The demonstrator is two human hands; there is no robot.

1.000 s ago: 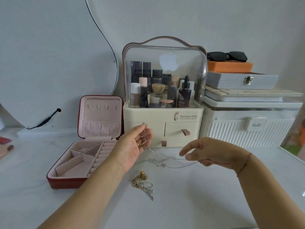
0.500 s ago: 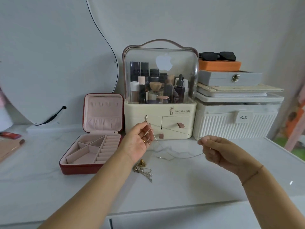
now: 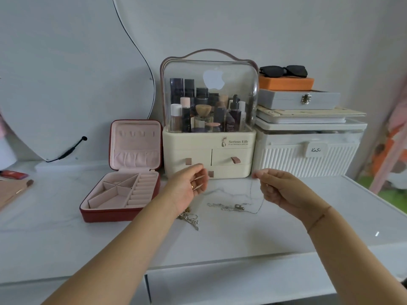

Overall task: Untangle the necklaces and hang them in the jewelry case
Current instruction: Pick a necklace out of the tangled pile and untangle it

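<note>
The red jewelry case (image 3: pixel 114 214) stands open at the left, its pink lid (image 3: pixel 134 148) upright with small hooks near the top. My right hand (image 3: pixel 279 188) pinches the end of a thin silver chain (image 3: pixel 251 191) that hangs down to the table. More silver chain with its clasp (image 3: pixel 233 206) lies between my hands. My left hand (image 3: pixel 188 187) hovers just right of the case, fingers loosely curled, with nothing plainly held. A gold necklace tangle (image 3: pixel 190 219) lies partly under my left wrist.
A cream cosmetics organizer (image 3: pixel 209 155) with a clear dome stands behind my hands. A white ribbed box (image 3: pixel 308 155) stacked with boxes and sunglasses (image 3: pixel 284 71) sits to the right. A mirror (image 3: pixel 66 73) leans at the left. The table's front edge (image 3: pixel 220 263) is near.
My left hand has let the clasp and chain drop onto the table and lowered. My right hand has lifted its end of the thin chain slightly. The camera has pulled back.
</note>
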